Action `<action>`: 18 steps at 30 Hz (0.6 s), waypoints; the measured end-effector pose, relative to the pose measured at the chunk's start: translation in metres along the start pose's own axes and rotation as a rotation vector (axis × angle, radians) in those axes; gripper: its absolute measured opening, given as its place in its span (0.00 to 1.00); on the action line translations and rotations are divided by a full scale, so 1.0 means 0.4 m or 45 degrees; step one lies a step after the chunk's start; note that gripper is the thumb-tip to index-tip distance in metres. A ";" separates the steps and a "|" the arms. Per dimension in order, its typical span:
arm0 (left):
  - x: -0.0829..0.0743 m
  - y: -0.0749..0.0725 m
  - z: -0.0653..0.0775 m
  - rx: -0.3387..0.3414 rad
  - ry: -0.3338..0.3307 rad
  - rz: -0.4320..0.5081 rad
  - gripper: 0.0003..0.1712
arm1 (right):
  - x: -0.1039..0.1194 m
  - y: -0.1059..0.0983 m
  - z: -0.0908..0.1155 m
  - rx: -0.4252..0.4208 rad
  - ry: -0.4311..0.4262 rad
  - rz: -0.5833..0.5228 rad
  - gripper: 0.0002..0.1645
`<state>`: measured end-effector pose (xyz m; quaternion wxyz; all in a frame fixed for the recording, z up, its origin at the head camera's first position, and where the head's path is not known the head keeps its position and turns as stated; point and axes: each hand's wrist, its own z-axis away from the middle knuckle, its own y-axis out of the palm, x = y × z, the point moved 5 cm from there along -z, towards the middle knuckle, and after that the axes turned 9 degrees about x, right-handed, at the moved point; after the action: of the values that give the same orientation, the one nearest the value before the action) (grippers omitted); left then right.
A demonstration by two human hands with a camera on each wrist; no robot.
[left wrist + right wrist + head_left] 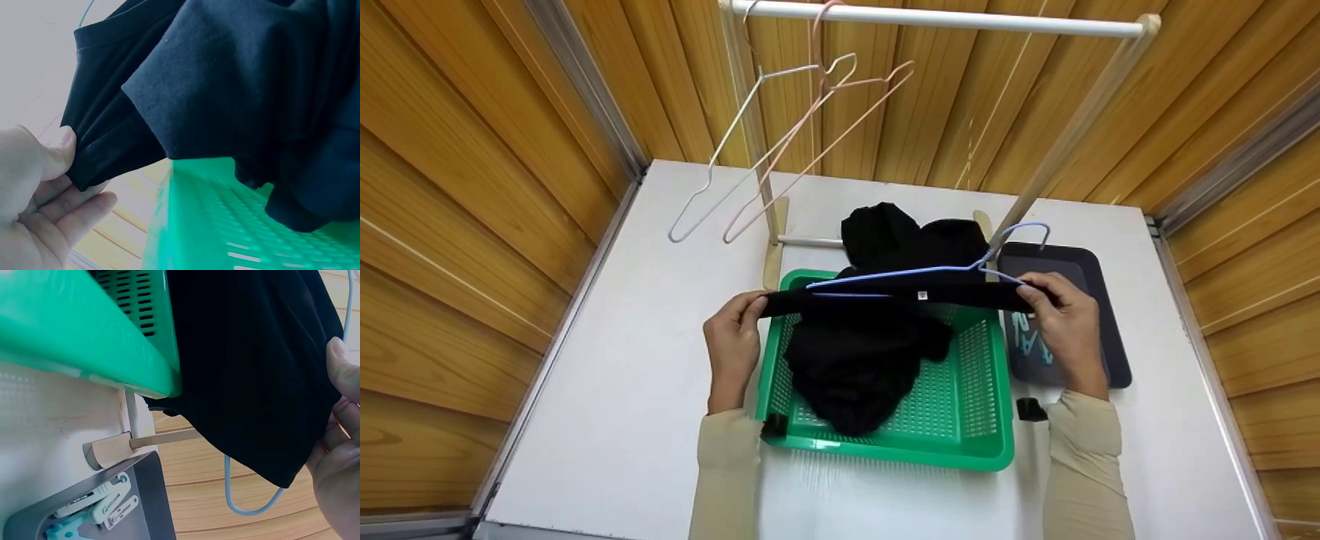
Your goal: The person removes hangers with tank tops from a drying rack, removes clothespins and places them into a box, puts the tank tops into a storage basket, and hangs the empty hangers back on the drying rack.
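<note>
A black garment (855, 375) is stretched by its upper edge between both hands, a small white label (922, 295) near the middle of that edge. My left hand (735, 330) pinches one corner between thumb and fingers; in the left wrist view the cloth (107, 129) spreads from that grip. My right hand (1061, 319) pinches the opposite corner. A blue hanger (900, 272) lies along the stretched edge, its hook to the right, its lower bar partly hidden by cloth. In the right wrist view a rounded hanger end (247, 511) shows below the garment (247, 382).
Beneath the garment stands a green basket (997, 450). More black cloth (915, 240) bunches behind it. A rack with a white rail (960, 19) carries a white hanger (735, 120) and a pink hanger (870, 112). A dark tray (1114, 360) holding several light clips (115, 500) sits at right.
</note>
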<state>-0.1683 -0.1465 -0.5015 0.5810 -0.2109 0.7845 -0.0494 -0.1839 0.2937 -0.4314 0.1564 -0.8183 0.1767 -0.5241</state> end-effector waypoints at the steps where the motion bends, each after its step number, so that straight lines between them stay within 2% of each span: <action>1: 0.000 0.000 0.001 0.001 -0.006 0.004 0.06 | 0.001 0.000 -0.001 -0.004 -0.003 0.005 0.06; 10: 0.008 0.006 0.002 0.039 -0.067 0.026 0.07 | 0.000 -0.004 0.000 -0.038 0.000 -0.035 0.06; 18: 0.001 0.001 0.002 0.059 -0.043 0.022 0.07 | -0.020 -0.002 -0.004 -0.042 -0.023 -0.048 0.07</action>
<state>-0.1677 -0.1460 -0.5024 0.5993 -0.1915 0.7750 -0.0591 -0.1882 0.2978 -0.4369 0.1346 -0.8287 0.1684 -0.5165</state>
